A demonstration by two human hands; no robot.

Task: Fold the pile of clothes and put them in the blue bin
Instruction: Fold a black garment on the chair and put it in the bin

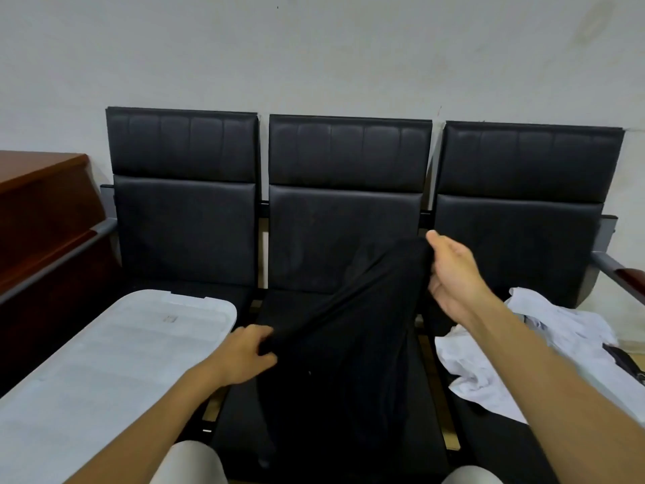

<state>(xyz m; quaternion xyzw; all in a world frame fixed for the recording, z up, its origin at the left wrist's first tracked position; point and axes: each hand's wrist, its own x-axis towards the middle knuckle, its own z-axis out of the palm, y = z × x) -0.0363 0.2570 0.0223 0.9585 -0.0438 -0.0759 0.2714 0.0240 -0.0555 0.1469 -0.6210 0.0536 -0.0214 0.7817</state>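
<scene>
Folding has only begun: left hand (249,351) and right hand (453,270) both grip the black garment (349,344) over the middle seat (241,413); white clothes (544,347) wait unfolded; no blue bin is visible.

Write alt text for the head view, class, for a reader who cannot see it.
Two hands hold a black garment over the middle seat of a black bench: left hand low, right hand raised. White clothes lie right, a pale lid left.

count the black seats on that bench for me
3. Left seat has a white lid on it; middle seat is under the black garment both hands hold; right seat holds white clothes.
</scene>
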